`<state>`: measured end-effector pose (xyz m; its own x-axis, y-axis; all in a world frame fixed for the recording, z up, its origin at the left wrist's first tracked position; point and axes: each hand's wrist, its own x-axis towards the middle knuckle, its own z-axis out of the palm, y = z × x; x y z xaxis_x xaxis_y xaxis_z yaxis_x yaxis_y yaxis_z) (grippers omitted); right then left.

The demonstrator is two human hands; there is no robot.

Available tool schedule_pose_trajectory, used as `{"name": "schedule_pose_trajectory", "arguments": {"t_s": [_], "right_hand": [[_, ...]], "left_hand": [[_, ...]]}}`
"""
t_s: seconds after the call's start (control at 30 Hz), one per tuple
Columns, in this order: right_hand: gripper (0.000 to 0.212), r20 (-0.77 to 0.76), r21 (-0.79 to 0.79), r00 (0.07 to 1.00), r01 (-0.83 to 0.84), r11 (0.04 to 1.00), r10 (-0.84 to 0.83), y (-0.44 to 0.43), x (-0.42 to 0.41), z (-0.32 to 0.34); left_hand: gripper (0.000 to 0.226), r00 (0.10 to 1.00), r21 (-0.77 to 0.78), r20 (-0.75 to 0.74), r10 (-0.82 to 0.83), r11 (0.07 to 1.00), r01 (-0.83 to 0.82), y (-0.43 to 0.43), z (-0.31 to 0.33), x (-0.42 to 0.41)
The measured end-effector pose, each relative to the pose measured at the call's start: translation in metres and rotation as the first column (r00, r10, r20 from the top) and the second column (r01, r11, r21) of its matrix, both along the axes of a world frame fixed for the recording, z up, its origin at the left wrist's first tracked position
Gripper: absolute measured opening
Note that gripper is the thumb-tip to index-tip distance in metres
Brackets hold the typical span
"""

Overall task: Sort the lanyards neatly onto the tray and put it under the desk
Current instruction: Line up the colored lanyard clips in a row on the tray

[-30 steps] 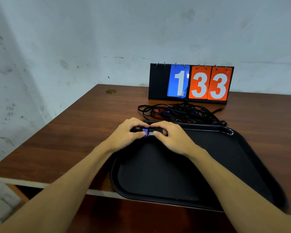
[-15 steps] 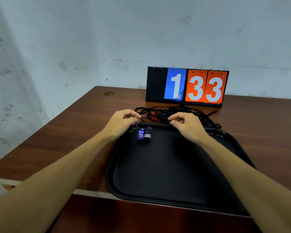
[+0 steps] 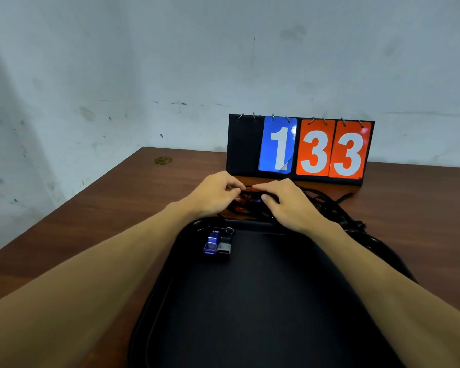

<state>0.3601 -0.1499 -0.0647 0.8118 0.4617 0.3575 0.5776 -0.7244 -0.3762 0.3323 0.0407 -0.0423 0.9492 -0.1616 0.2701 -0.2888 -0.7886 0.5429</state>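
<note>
A black tray [image 3: 263, 301] lies on the brown desk in front of me. In its far left corner rests a lanyard with a blue clip and a grey clip [image 3: 218, 243], its cord hard to make out against the black. Behind the tray's far rim lies a tangled pile of black lanyards [image 3: 327, 205] with red and blue clips. My left hand [image 3: 215, 193] and my right hand [image 3: 287, 204] are both on the left part of that pile, fingers curled and pinching black cord between them.
A flip scoreboard [image 3: 300, 147] reading 1 33 stands upright just behind the pile, against the wall. A small brass disc [image 3: 163, 160] sits in the desk near its far left corner. The desk's left edge runs diagonally beside my left forearm.
Both hands let go of the blue-and-grey clipped lanyard on the tray and moved away from me to the tangled pile, where they now pinch the cords.
</note>
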Motion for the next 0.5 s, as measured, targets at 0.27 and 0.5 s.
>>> {"name": "schedule_pose_trajectory", "arguments": {"t_s": [0.27,0.5], "right_hand": [[0.026,0.016,0.101,0.998,0.066,0.993,-0.068,-0.005,-0.002,-0.01],[0.022,-0.043,0.096,0.979,0.204,0.974,-0.2,0.004,0.004,-0.002]], "left_hand": [[0.017,0.999,0.126,0.046,0.017,0.992,-0.023,0.0,-0.015,0.014],[0.018,0.992,0.047,-0.036,0.119,0.992,-0.117,-0.001,-0.01,0.017]]}}
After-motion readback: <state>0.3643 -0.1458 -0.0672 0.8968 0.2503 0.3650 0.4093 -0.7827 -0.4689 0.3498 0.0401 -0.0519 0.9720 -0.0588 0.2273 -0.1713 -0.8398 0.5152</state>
